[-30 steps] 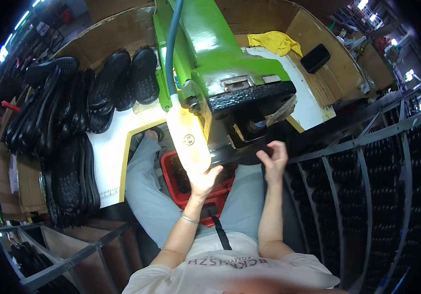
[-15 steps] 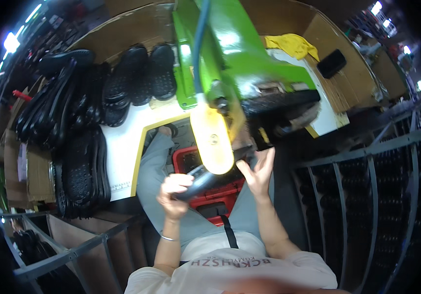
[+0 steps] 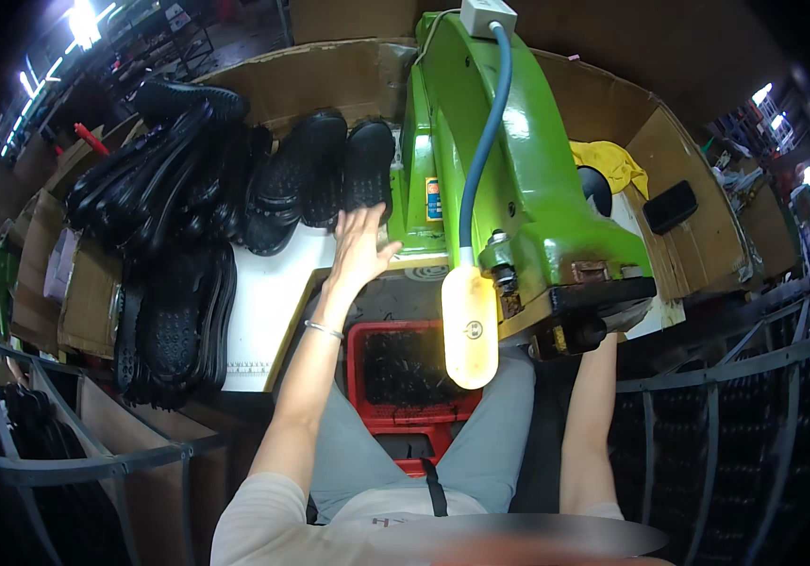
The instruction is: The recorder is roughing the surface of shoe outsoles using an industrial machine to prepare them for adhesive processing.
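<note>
We see a black sole, long and round-ended, with a dull sheen and a faint dotted texture toward its near end. It lies at the right end of a row of similar soles on the white desk, just left of the green machine (a lit yellow lamp hangs at the machine's front, below a blue-grey cable). The left hand is stretched forward over the desk's edge, its fingers spread and holding nothing that we can see. The fingertips are at the sole's near end, so that most of its length extends beyond them, away from the person; whether they press on it or merely overlap it in view, we cannot tell. The right forearm passes beneath the machine's head, which hides the right hand; we cannot tell the state of those fingers. Below, between the knees, we note a red bin containing dark scraps.
</note>
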Tool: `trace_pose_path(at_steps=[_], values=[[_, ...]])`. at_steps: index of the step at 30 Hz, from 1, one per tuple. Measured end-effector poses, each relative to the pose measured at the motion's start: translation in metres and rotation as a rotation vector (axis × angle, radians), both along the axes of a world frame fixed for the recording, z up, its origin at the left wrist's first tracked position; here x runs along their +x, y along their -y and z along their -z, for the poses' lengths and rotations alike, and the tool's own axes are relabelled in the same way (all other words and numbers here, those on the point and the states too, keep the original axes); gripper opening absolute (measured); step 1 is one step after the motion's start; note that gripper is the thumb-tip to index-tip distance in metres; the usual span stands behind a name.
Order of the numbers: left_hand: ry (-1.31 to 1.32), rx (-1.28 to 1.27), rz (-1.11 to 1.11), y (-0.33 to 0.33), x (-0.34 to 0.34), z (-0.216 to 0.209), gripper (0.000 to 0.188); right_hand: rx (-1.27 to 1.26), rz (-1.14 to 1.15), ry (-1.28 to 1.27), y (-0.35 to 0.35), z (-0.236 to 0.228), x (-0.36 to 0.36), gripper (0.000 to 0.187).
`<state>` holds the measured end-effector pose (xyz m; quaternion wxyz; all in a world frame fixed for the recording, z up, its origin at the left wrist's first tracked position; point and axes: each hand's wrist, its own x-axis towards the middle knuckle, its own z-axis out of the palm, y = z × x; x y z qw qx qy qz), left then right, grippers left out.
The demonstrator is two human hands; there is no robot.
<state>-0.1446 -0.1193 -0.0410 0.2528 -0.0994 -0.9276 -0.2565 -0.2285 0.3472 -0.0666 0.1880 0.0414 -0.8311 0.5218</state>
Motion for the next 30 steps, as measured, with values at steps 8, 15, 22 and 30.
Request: trace_pose_path(at_steps=[8,15,22,30], values=[[-0.060,0.096,-0.152,-0.018,0.095,0.018,0.044,-0.133,0.271,-0.011,-0.045,0.067,-0.013,0.065],[0.182,0.845,-0.035,-0.014,0.258,-0.009,0.041,-0.440,-0.077,0.156,0.083,0.114,0.163,0.062],[0.310,0.884,0.277,-0.052,0.229,-0.014,0.045,-0.798,-0.217,0.003,0.163,-0.002,0.225,0.087],[0.193,1.135,0.412,-0.092,0.169,-0.037,0.036,-0.580,-0.147,-0.188,0.118,-0.062,0.207,0.097]])
